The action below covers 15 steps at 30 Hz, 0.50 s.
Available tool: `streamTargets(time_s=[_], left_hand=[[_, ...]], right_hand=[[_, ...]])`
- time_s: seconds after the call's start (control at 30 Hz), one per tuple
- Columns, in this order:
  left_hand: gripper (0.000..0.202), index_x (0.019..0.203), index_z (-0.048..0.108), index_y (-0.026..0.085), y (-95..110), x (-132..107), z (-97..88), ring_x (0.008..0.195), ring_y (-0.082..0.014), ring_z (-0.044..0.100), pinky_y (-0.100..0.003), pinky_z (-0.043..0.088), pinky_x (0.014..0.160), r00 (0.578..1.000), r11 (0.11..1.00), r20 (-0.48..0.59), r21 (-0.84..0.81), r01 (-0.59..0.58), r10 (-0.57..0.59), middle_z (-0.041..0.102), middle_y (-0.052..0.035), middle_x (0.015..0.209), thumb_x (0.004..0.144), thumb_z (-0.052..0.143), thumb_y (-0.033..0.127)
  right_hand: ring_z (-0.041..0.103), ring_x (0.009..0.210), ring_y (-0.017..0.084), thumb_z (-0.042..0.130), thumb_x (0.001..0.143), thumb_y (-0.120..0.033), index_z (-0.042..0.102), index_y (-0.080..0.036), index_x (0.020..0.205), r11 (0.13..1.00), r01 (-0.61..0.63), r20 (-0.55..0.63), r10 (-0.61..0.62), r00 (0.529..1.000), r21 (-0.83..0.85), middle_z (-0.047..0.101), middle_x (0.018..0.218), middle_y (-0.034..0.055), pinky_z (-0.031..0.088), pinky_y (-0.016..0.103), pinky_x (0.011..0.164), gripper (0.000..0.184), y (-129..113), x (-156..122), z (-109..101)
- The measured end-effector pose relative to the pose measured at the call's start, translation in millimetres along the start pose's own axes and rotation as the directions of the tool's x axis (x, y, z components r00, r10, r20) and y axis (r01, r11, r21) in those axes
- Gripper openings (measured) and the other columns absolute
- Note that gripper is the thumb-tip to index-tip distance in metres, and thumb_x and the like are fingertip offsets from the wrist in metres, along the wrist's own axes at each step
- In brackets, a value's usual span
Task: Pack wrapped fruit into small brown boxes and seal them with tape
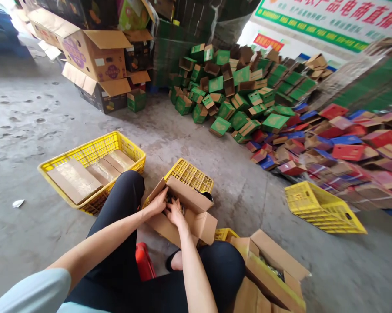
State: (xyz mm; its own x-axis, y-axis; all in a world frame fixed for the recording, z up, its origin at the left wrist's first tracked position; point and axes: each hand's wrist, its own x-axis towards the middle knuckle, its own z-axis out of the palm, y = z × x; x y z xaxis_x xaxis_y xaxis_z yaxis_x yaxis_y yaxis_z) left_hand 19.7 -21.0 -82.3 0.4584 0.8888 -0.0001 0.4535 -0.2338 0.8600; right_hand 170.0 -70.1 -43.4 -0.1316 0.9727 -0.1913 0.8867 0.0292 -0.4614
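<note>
An open cardboard box [165, 226] rests between my knees with its flaps up. My left hand [159, 202] reaches over the left end of the box, fingers bent down inside. Close beside it, my right hand [175, 212] is in the same end of the box, its fingers curled around small dark contents [182, 208]. Both hands look closed, but what they grip is mostly hidden. To my right stands a second open cardboard box [270, 278] with dark-looking things inside. Under the first box shows a yellow crate [191, 176] with a slatted surface.
A yellow crate [91, 145] at the left holds several taped cardboard boxes [75, 180]. Another yellow crate [323, 208] lies tilted at the right. Green boxes [228, 111] and red and blue boxes [347, 152] are heaped behind. Something red [144, 263] is below me.
</note>
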Motion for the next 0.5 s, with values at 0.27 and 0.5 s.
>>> streamTargets(time_s=[0.27,0.5], left_hand=[[0.097,0.169,0.0,0.012,12.3,8.0,-12.3,0.153,-0.0279,0.039,-0.043,0.031,0.129,0.993,0.992,0.017,-0.055,0.115,-0.114,0.043,-0.0118,0.163,0.083,0.046,0.008],[0.097,0.169,0.002,0.008,15.3,10.1,-6.4,0.156,-0.0308,0.031,-0.043,0.027,0.131,0.983,0.984,0.056,-0.028,0.179,-0.177,0.034,-0.013,0.167,0.083,0.048,0.01]], right_hand=[[0.041,0.152,0.025,0.055,0.077,0.003,0.077,-0.028,0.123,0.977,-0.162,0.144,0.182,0.973,-0.139,0.051,0.161,0.0022,0.033,0.042,0.126,0.059,41.0,-41.8,-40.9],[0.053,0.14,0.035,0.05,0.096,-0.017,0.07,-0.014,0.133,0.928,-0.333,0.035,0.343,0.939,-0.169,0.067,0.138,0.0207,0.036,0.05,0.12,0.042,14.1,-47.0,-52.2]])
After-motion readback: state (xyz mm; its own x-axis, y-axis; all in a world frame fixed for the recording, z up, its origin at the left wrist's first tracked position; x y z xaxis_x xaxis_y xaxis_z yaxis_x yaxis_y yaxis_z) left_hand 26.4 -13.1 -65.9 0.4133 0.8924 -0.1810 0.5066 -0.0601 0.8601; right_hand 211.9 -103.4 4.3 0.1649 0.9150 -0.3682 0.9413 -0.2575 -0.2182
